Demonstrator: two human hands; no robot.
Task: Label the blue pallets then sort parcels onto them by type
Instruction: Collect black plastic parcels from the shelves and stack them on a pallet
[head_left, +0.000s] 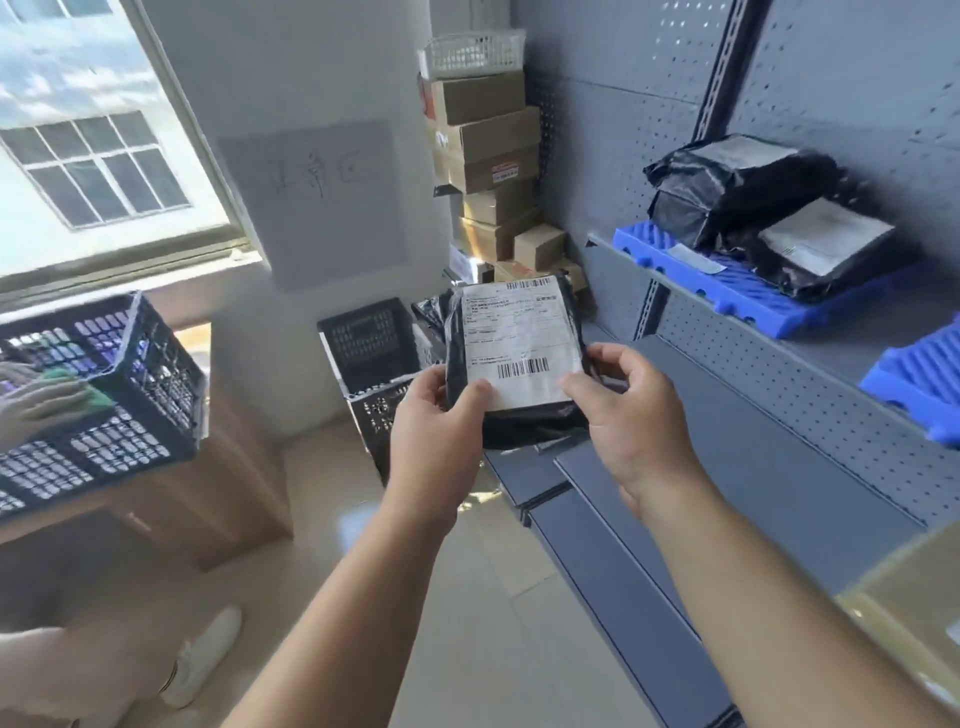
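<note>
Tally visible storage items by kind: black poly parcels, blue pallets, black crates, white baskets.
Black poly parcels: 3, one held by left hand and right hand, two on the upper blue pallet
Blue pallets: 2
Black crates: 2
White baskets: 1
Total: 8

Parcel sorting room: pegboard shelving (810, 395), blue pallets (727, 283), stacked cartons (493, 156), crates (371, 338).
</note>
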